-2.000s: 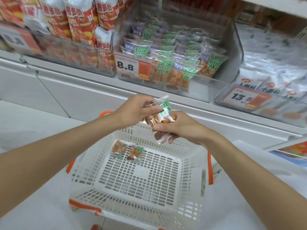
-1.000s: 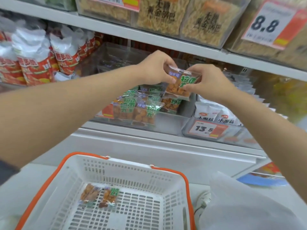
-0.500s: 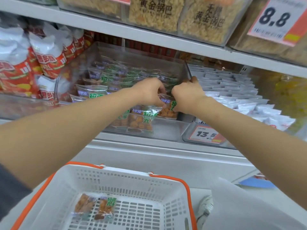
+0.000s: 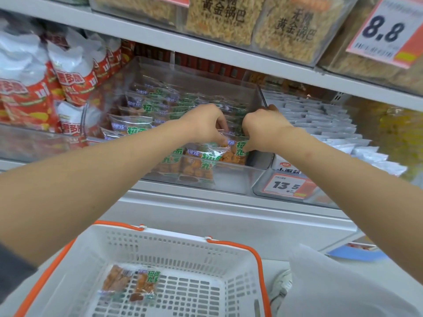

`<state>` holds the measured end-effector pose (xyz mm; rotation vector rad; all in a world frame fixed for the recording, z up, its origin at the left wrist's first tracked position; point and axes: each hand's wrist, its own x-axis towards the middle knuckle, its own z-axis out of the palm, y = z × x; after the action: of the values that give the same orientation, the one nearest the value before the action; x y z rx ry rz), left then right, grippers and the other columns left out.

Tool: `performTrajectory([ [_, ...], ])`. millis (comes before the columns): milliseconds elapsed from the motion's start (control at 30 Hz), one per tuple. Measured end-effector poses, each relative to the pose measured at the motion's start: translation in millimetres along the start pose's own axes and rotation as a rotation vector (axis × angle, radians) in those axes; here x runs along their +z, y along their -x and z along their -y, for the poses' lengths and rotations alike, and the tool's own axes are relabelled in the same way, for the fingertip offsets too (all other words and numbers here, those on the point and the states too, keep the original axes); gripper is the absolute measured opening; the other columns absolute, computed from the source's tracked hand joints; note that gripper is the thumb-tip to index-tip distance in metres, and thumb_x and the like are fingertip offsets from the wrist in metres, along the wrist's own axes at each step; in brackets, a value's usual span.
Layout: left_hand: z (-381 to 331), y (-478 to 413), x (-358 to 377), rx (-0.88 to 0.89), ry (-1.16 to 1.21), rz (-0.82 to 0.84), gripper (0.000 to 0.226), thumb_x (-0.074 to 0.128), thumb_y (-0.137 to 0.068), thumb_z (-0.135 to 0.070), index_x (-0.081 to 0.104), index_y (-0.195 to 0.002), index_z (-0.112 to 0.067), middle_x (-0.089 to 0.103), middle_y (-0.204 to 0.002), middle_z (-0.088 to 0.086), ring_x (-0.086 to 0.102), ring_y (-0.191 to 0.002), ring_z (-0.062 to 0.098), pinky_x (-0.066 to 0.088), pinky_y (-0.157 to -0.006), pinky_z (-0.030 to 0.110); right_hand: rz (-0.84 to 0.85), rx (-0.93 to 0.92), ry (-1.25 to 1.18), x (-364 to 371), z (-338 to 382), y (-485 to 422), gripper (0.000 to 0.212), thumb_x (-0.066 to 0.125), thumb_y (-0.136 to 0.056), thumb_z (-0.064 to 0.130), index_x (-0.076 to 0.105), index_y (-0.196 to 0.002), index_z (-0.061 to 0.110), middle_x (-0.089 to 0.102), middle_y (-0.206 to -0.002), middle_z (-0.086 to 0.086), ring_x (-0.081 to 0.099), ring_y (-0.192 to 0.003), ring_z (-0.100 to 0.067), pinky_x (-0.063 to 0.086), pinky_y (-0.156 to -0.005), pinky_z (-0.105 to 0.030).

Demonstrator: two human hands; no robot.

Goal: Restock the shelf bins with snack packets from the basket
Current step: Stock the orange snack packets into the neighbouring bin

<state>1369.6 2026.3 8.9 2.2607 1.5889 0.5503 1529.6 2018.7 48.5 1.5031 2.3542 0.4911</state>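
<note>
Head view: snack packet (image 4: 234, 153) held low in the clear bin (image 4: 231, 181).
Left hand (image 4: 204, 124) and right hand (image 4: 263, 129) each pinch its top, grip closed, at the front right corner. Let go leaning, it may slump over the low front wall. Two packets (image 4: 130, 284) lie in the basket (image 4: 174, 239).

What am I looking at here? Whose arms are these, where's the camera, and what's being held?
There is no robot here. A single camera is worn on a person's head and looks forward and down, so the two bare arms are the wearer's own. The left hand and right hand both pinch a snack packet at the front of a clear shelf bin that holds matching packets. Below stands a white basket with orange handles, and two more packets lie on its floor.
</note>
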Motion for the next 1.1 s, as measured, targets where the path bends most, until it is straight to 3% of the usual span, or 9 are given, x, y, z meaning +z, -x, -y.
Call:
performTrajectory([
  [67, -3, 9, -7, -0.010, 0.033, -0.053, 0.035, 0.077, -0.080, -0.035, 0.072, -0.108, -0.016, 0.069, -0.110, -0.001, 0.061, -0.097, 0.013, 0.051, -0.088, 0.032, -0.038, -0.040, -0.038, -5, -2, 6, 0.029, 0.073, -0.083, 0.039, 0.057, -0.077, 0.015, 0.060, -0.075, -0.003, 0.054, -0.072, -0.025, 0.035, -0.075, -0.034],
  [167, -11, 34, -12, -0.024, 0.071, -0.209, 0.018, 0.075, -0.082, -0.029, 0.069, -0.096, -0.020, 0.067, -0.093, -0.006, 0.061, -0.087, 0.013, 0.053, -0.083, 0.038, -0.214, -0.082, -0.130, -8, 4, 21, 0.024, 0.064, -0.089, 0.033, 0.067, -0.105, 0.016, 0.068, -0.099, -0.006, 0.058, -0.097, -0.029, 0.040, -0.087, -0.037],
  [233, -18, 58, -12, -0.052, 0.103, -0.341, 0.009, 0.069, -0.082, -0.021, 0.060, -0.083, -0.022, 0.060, -0.077, -0.010, 0.059, -0.077, 0.014, 0.053, -0.074, 0.040, -0.371, -0.074, -0.356, -5, 16, 39, 0.018, 0.058, -0.089, 0.022, 0.067, -0.103, 0.015, 0.068, -0.100, -0.005, 0.058, -0.097, -0.028, 0.045, -0.083, -0.038],
  [300, -22, 86, -7, -0.076, 0.119, -0.439, 0.015, 0.064, -0.080, -0.017, 0.051, -0.074, -0.024, 0.055, -0.067, -0.008, 0.056, -0.070, 0.016, 0.050, -0.066, 0.038, -0.487, -0.059, -0.549, 3, 36, 61, 0.011, 0.057, -0.086, 0.017, 0.066, -0.092, 0.016, 0.067, -0.091, -0.001, 0.060, -0.087, -0.027, 0.050, -0.073, -0.038],
  [433, -11, 146, 19, -0.120, 0.104, -0.408, 0.026, 0.064, -0.076, -0.019, 0.042, -0.064, -0.025, 0.049, -0.058, -0.009, 0.050, -0.062, 0.019, 0.044, -0.059, 0.035, -0.533, -0.122, -0.737, 36, 88, 96, 0.004, 0.061, -0.080, 0.015, 0.064, -0.079, 0.017, 0.064, -0.075, 0.002, 0.060, -0.071, -0.026, 0.050, -0.062, -0.039],
  [600, 35, 204, 77, -0.293, 0.043, -0.139, 0.018, 0.062, -0.077, -0.016, 0.047, -0.070, -0.022, 0.052, -0.064, -0.005, 0.052, -0.068, 0.021, 0.041, -0.057, 0.033, -0.176, -0.108, -0.846, 100, 149, 114, 0.009, 0.058, -0.083, 0.017, 0.066, -0.086, 0.021, 0.067, -0.083, 0.006, 0.060, -0.077, -0.020, 0.050, -0.069, -0.035],
  [767, 93, 232, 137, -0.499, 0.007, 0.126, 0.016, 0.061, -0.077, -0.020, 0.046, -0.070, -0.023, 0.061, -0.080, -0.008, 0.057, -0.074, 0.020, 0.039, -0.058, 0.029, 0.234, -0.224, -0.736, 157, 189, 111, 0.020, 0.053, -0.090, 0.019, 0.065, -0.105, 0.021, 0.069, -0.104, 0.002, 0.061, -0.098, -0.022, 0.050, -0.084, -0.036],
  [900, 145, 254, 179, -0.609, -0.197, 0.402, 0.007, 0.060, -0.083, -0.026, 0.054, -0.087, -0.024, 0.062, -0.096, -0.004, 0.057, -0.087, 0.017, 0.044, -0.069, 0.026, 0.422, -0.276, -0.688, 192, 212, 107, 0.023, 0.052, -0.090, 0.015, 0.063, -0.110, 0.017, 0.066, -0.108, -0.004, 0.059, -0.102, -0.025, 0.049, -0.086, -0.036],
  [1100, 206, 280, 249, -0.717, -0.188, 0.557, 0.037, 0.060, -0.089, -0.037, 0.060, -0.119, -0.015, 0.060, -0.117, 0.005, 0.060, -0.103, 0.024, 0.051, -0.089, 0.037, 0.562, -0.314, -0.662, 225, 249, 106, 0.022, 0.054, -0.092, 0.013, 0.063, -0.112, 0.014, 0.064, -0.112, -0.007, 0.059, -0.101, -0.025, 0.048, -0.083, -0.034],
])
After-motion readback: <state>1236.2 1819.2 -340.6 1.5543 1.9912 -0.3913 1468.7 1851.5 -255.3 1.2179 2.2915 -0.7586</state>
